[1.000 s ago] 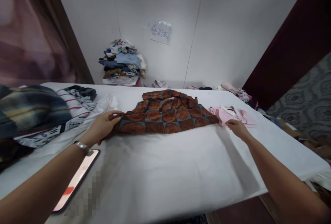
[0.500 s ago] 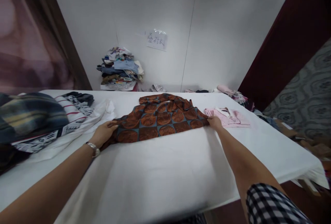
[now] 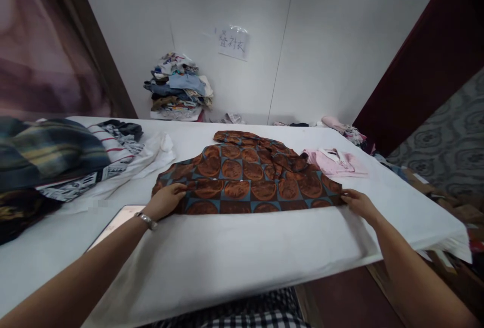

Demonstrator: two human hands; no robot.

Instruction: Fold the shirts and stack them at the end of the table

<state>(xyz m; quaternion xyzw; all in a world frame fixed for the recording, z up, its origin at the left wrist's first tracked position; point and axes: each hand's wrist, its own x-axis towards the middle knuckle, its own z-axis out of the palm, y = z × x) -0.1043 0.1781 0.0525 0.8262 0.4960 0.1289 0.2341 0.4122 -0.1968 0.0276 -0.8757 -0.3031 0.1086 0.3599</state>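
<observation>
- The shirt point(image 3: 245, 189), brown with blue and big round shapes, lies spread on the white table point(image 3: 264, 247), between the two hands.
- The left hand point(image 3: 165, 203) grips the shirt by its near edge, toward the left end, with its fingers bent over the cloth.
- A metal bracelet point(image 3: 146, 220) sits on the left wrist.
- The right hand point(image 3: 361, 204) pinches the near right corner of the shirt between thumb and fingers.
- The near edge of the shirt runs almost straight from one hand to the other, while its far part lies in loose folds.
- A phone point(image 3: 115, 222) lies to the near left of the shirt, partly hidden by the left forearm.
- A folded pink garment point(image 3: 340, 164) lies just beside the shirt, on its right.
- Farther left of the shirt is a heap of clothes point(image 3: 68, 149), with plaid, striped and black-and-white pieces.
- Beyond the shirt and to its left, a tall pile of clothes point(image 3: 179, 88) stands by the wall point(image 3: 321, 40).
- A handwritten paper sign point(image 3: 233, 43) hangs on the wall behind the shirt.
</observation>
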